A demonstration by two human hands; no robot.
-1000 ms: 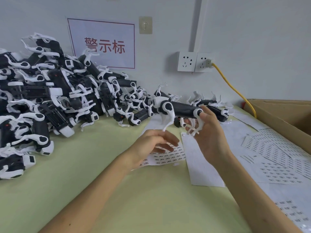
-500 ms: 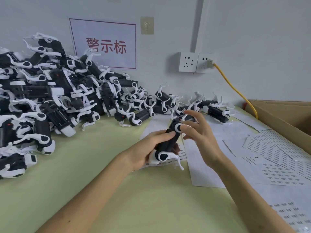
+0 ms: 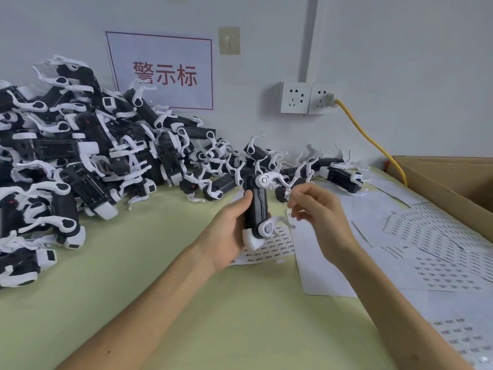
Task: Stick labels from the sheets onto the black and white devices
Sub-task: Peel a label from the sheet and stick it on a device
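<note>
the left hand point(image 3: 229, 235) wraps its fingers and thumb round a black plastic device with white curved arms point(image 3: 259, 206), holding it upright just above a white paper label sheet point(image 3: 274, 245). the right hand point(image 3: 318, 213) hovers just beside the device, fingers curled, thumb and forefinger tips drawn close; whether they pinch a label i cannot tell. more label sheets point(image 3: 440, 252) lie to the right on the pale green table point(image 3: 160, 289), beside a brown cardboard box point(image 3: 453, 182). a big heap of black and white devices point(image 3: 80, 166) fills the left.
</note>
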